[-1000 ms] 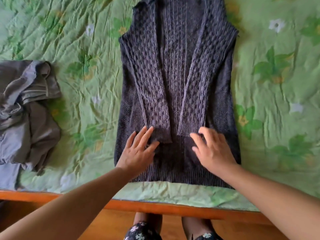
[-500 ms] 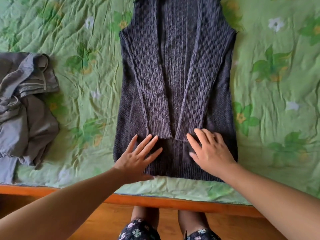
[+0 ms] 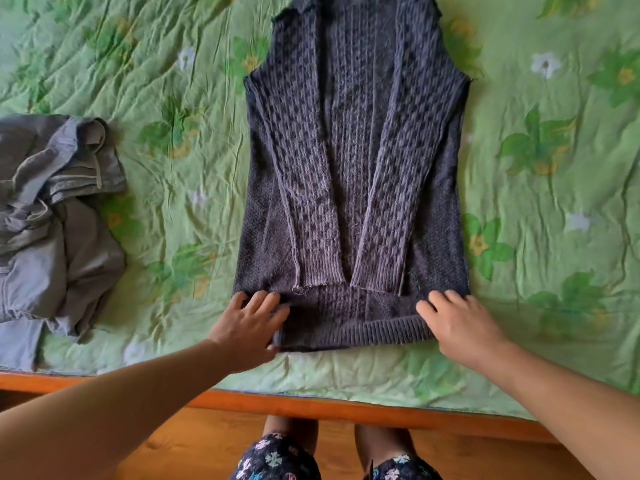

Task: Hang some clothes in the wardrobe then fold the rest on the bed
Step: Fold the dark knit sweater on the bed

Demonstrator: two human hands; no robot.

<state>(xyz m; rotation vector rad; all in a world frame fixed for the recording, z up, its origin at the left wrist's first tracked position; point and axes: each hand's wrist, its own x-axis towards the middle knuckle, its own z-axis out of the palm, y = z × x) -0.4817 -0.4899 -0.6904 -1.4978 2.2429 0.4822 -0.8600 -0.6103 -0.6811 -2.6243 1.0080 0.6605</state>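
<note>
Both hands have moved outward and down since half a second ago, from the middle of the sweater (image 3: pixel 353 161) to its two bottom corners. The left hand (image 3: pixel 247 327) now sits at the lower left corner with its fingers bent over the knit and the thumb under the hem, which has lifted and curled up there; it has hold of that corner. The right hand (image 3: pixel 462 327) lies at the lower right corner with fingers spread on top of the ribbed hem (image 3: pixel 377 330); whether it grips the fabric I cannot tell. The hem between the hands has risen slightly off the bed.

The dark knitted sweater lies flat, lengthwise in the middle of the bed, both sleeves folded in over the front with their cuffs side by side just above the hem. The bed is covered with a wrinkled green flowered sheet (image 3: pixel 554 237). A crumpled grey garment (image 3: pixel 52 223) lies well to the left. The orange wooden bed frame (image 3: pixel 346 407) runs along the near edge, with a wooden floor (image 3: pixel 194 445) below.
</note>
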